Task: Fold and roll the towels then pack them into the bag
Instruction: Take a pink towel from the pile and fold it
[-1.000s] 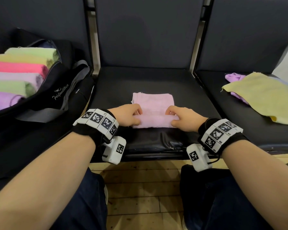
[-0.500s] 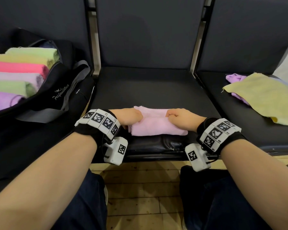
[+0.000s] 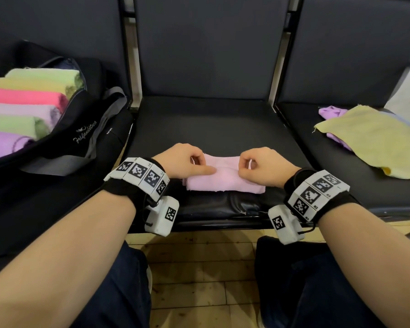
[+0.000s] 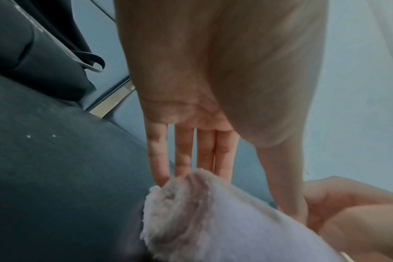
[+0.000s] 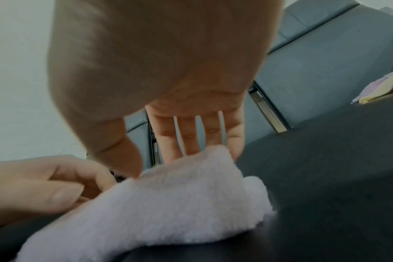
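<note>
A pale pink towel (image 3: 223,179) lies as a roll across the front of the middle black seat (image 3: 211,121). My left hand (image 3: 198,163) grips its left part, with the fingers curled over the far side and the thumb lying along the top. My right hand (image 3: 247,165) grips the right part in the same way. In the left wrist view the left fingers (image 4: 182,156) reach down behind the towel's (image 4: 213,221) fuzzy end. In the right wrist view the right fingers (image 5: 191,138) go behind the towel (image 5: 168,203). An open black bag (image 3: 64,138) on the left seat holds several rolled towels (image 3: 26,100).
A flat yellow towel (image 3: 374,140) lies over a purple one (image 3: 333,113) on the right seat. Seat backs rise behind all the seats. A metal frame strip (image 3: 276,91) parts the middle and right seats. My knees and wooden floor (image 3: 199,268) are below the seat edge.
A second ago the pink towel lay folded flat with only its near edge turned up. Both hands have rolled it away from me into a full roll and now curl over it.
</note>
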Motion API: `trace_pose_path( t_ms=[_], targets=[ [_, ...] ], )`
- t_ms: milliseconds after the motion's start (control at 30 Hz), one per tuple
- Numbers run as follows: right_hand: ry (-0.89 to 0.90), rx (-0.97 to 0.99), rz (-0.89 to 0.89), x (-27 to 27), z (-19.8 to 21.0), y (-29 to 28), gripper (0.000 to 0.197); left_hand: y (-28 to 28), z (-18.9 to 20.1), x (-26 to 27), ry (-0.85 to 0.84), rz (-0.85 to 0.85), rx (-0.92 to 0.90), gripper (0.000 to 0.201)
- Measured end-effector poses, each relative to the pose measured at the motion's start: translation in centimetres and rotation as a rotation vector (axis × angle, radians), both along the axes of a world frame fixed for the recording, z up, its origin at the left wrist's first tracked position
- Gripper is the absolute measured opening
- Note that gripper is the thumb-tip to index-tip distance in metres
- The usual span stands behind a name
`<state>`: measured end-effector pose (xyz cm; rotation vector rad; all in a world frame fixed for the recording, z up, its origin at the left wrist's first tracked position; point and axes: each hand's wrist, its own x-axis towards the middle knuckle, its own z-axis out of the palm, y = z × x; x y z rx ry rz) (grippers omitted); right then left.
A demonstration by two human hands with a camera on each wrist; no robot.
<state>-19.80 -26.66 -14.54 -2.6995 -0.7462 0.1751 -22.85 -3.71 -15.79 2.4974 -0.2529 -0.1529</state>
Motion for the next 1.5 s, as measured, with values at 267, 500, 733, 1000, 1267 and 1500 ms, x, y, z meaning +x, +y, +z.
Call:
trace_pose_path(
  t_ms=[267,500,733,1000,1267,1500],
  targets=[
    [0.134,-0.296,0.011,-1.1,0.8,0.2,0.033,0.2,-0.2,-0.2,0.162,-0.117,0.18,0.056],
    [0.191,-0.135,-0.026,0.0,-0.1,-0.3,0.035,0.2,-0.2,0.2,0.18,0.014,0.115,0.04],
    [0.228,0.054,-0.06,0.2,-0.4,-0.6,0.014,-0.4,0.4,0.6,0.331,0.173,-0.1,0.022],
    [0.333,0.188,-0.157,0.9,-1.0,-0.2,0.025,-0.8,1.0,0.3,0.375,0.11,-0.004,0.022],
    [-0.019,0.283,-0.085,1.2,-1.6,-0.8,0.011,0.2,0.0,0.4,0.031,0.037,-0.006,0.024],
    [0.225,0.124,-0.102,0.4,-1.1,-1.4,0.032,0.0,-0.1,0.1,0.061,0.086,0.017,0.036]
  ],
)
